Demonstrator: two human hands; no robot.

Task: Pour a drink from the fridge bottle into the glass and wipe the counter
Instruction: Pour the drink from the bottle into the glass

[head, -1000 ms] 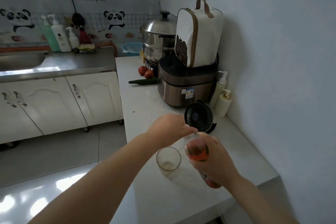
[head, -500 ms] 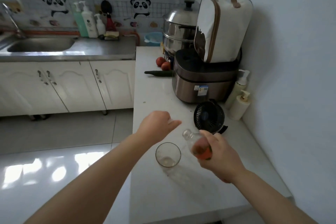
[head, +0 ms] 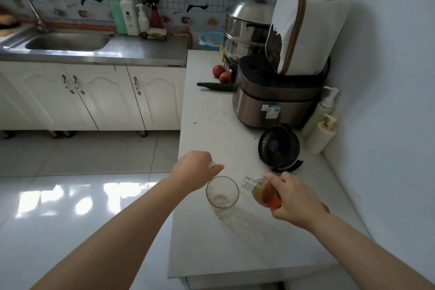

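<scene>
The uncapped bottle (head: 263,192), gripped in the right hand (head: 292,198) near the worktop's (head: 211,125) left edge, should be tipped slowly over the glass (head: 222,192), while something small, probably the cap, is pinched in the left hand (head: 195,167).

clear glass tumbler (head: 222,192) on a smooth matt white counter (head: 207,129); shiny steel steamer (head: 244,28); glossy floor tiles (head: 77,195).

White counter (head: 207,129) — glass (head: 222,192), fan (head: 279,147), cooker (head: 277,99), cucumber (head: 216,86)

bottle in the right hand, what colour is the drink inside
Orange-red, seen through the clear bottle in the head view.
</scene>
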